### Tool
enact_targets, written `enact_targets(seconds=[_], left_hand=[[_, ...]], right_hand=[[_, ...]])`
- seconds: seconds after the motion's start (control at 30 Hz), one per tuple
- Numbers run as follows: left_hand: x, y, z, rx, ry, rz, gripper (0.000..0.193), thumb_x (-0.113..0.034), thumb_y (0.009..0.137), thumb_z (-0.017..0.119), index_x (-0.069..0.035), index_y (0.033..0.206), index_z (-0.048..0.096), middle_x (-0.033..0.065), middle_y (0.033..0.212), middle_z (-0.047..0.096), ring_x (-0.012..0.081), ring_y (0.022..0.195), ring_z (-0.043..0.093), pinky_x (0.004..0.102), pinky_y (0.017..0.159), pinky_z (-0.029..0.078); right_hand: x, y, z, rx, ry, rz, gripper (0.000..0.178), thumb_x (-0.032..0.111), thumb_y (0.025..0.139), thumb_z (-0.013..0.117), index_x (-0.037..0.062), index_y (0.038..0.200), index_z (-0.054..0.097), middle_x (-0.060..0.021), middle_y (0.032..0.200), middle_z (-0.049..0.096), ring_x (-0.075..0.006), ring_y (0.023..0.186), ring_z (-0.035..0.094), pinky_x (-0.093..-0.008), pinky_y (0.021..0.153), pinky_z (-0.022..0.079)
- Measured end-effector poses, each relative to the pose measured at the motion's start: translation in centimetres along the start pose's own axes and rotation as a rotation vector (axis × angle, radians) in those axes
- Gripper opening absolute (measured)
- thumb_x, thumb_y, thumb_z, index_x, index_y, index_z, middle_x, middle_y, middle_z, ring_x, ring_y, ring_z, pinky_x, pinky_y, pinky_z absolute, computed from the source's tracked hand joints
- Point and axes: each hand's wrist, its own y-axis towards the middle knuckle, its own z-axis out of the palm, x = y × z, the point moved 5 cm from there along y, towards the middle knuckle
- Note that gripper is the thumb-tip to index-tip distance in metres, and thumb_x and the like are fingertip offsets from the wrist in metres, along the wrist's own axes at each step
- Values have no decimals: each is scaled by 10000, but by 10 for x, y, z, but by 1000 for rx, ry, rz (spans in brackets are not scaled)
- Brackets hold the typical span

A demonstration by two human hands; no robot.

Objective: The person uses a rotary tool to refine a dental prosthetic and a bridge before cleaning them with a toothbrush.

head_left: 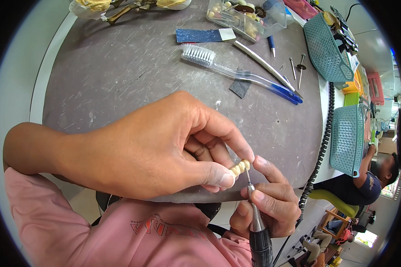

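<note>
The person's left hand [142, 149] pinches a short row of cream tooth-shaped pieces [239, 168] between thumb and forefinger, the other fingers curled behind. The row is held over the near edge of the grey surface [133, 66], toward its near right corner. The right hand [278, 207] has its thumb and fingers pressed around the metal neck of a black-bodied rotary handpiece [260, 244]. Its thin bit points up at the row; whether the tip touches is too small to tell. A toothbrush [249, 77] lies toward the right edge, a blue strip [198, 35] near the far edge, and a clear box [231, 20] of small parts by the far right corner.
</note>
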Motion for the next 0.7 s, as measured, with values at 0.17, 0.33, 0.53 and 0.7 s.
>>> enact_targets(seconds=[0.17, 0.33, 0.53, 0.7], left_hand=[[0, 0, -1, 4, -2, -10, 349, 54, 883, 668, 87, 1225, 604, 162, 1000, 714, 146, 930, 702, 236, 862, 569], [1, 0, -1, -3, 23, -6, 356, 53, 879, 674, 76, 1228, 610, 158, 994, 717, 142, 926, 703, 233, 856, 571], [0, 0, 0, -4, 32, -16, 362, 52, 873, 683, 69, 1228, 616, 151, 990, 721, 135, 919, 703, 225, 845, 570], [1, 0, -1, -11, 19, -5, 362, 53, 872, 682, 67, 1228, 617, 149, 983, 723, 134, 916, 703, 222, 842, 568]], right_hand=[[0, -1, 0, -7, 7, 7, 267, 185, 802, 835, 36, 903, 637, -101, 658, 646, -380, 883, 733, -407, 700, 639], [-2, -5, 3, -27, 7, -8, 257, 149, 799, 833, 31, 912, 635, -111, 663, 648, -387, 882, 731, -408, 713, 638], [-4, -7, -5, -88, 94, 30, 248, 125, 808, 814, 25, 939, 628, -112, 676, 651, -391, 885, 729, -412, 737, 637], [-2, -2, -1, 4, 36, 23, 243, 122, 802, 817, 33, 923, 626, -106, 679, 655, -378, 904, 729, -419, 741, 639]])
